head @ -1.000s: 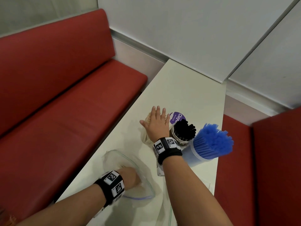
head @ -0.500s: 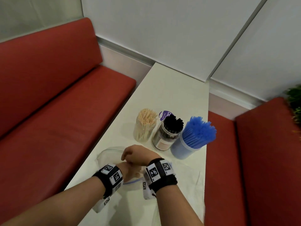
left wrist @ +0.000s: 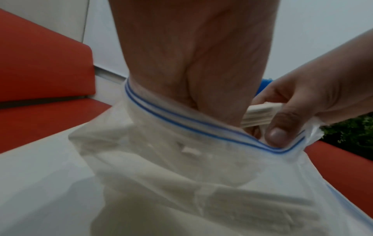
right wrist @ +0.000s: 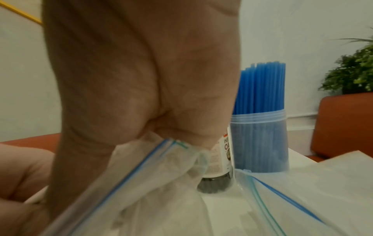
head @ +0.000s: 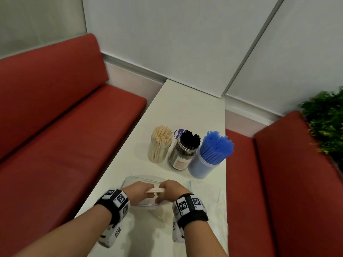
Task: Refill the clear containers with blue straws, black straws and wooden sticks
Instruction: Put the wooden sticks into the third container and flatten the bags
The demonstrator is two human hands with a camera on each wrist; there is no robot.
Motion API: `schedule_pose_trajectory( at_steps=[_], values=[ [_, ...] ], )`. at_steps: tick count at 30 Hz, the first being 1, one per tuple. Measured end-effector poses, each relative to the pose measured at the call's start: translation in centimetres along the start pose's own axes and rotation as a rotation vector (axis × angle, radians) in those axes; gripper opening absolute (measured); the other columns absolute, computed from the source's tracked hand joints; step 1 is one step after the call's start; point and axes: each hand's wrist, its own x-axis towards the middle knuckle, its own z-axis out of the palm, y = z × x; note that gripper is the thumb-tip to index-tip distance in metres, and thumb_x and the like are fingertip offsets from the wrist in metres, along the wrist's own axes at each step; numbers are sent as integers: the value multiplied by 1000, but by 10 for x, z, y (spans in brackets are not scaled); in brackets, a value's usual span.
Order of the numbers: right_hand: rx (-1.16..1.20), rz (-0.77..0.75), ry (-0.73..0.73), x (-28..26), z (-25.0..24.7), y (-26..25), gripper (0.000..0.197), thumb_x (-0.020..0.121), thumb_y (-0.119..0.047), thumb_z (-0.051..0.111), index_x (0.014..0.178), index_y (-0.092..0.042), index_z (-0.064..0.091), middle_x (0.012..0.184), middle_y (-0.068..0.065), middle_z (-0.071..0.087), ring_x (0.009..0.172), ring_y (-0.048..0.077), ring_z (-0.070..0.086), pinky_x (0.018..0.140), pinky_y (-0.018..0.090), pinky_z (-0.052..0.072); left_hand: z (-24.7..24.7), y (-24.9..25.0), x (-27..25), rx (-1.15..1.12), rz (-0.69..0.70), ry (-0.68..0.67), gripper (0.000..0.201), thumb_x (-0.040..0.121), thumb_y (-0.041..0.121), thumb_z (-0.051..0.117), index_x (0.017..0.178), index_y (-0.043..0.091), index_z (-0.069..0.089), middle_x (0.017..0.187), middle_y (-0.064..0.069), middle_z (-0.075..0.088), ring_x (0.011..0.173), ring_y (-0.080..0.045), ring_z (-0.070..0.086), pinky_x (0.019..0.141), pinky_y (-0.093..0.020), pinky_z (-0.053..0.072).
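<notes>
Three clear containers stand in a row on the white table (head: 185, 108): wooden sticks (head: 159, 147), black straws (head: 183, 154) and blue straws (head: 207, 160). Nearer to me lies a clear zip bag (head: 138, 179) with a blue seal. My left hand (head: 141, 191) reaches into its mouth, fingers curled round a small bundle of wooden sticks (head: 155, 191). My right hand (head: 170, 191) grips the other end of that bundle (left wrist: 260, 114), and its thumb (left wrist: 276, 132) presses the bag's rim (left wrist: 181, 123). More sticks show through the bag (left wrist: 252, 207). The left fingertips are hidden.
A second clear zip bag (head: 204, 197) lies flat to the right, also seen in the right wrist view (right wrist: 302, 199). Red benches (head: 74, 145) flank the narrow table on both sides. A green plant (head: 326, 123) stands behind the right bench. A purple lid (head: 179, 134) lies behind the jars.
My right hand came back from the stick jar to the bag and took hold of the bundle beside my left hand. The head view has tilted up and to the right.
</notes>
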Motion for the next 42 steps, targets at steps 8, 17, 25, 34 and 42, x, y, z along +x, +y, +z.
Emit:
schedule_pose_trajectory(
  at_steps=[8,17,25,34,42],
  values=[
    [-108,6,-35,-6,23,0,47,77,-41,83,119,-25,70,127,1,67,129,21,54,122,46,17,-3,-2,-1,-68,-127,253,38,90,47,56,61,22,53,66,2,61,74,-17,62,60,-25,35],
    [1035,-378,117,-10,1,-14,108,71,-22,91,158,-27,29,152,3,48,133,13,56,112,38,47,-53,31,-4,-763,-32,72,16,85,20,57,71,17,66,49,1,50,41,-8,44,41,-20,37],
    [1101,-575,291,-41,-47,-44,36,92,-46,70,68,-20,75,100,18,77,110,27,71,97,35,56,-71,69,-3,-1002,57,-32,21,70,8,67,82,9,51,50,-4,38,38,-11,33,40,-19,28],
    [1449,-658,480,-54,-74,-60,49,84,-41,78,58,-15,45,50,3,34,43,18,37,52,33,46,-66,49,-12,-1028,101,-268,47,81,29,79,57,19,41,51,0,31,40,-11,23,43,-23,15],
    [1441,-668,544,-47,-74,-58,46,89,-36,76,62,-16,44,51,3,34,43,16,35,48,29,38,-62,44,-7,-1679,215,-300,54,83,55,67,108,7,65,86,-8,59,63,-12,51,50,-19,45]
  ],
)
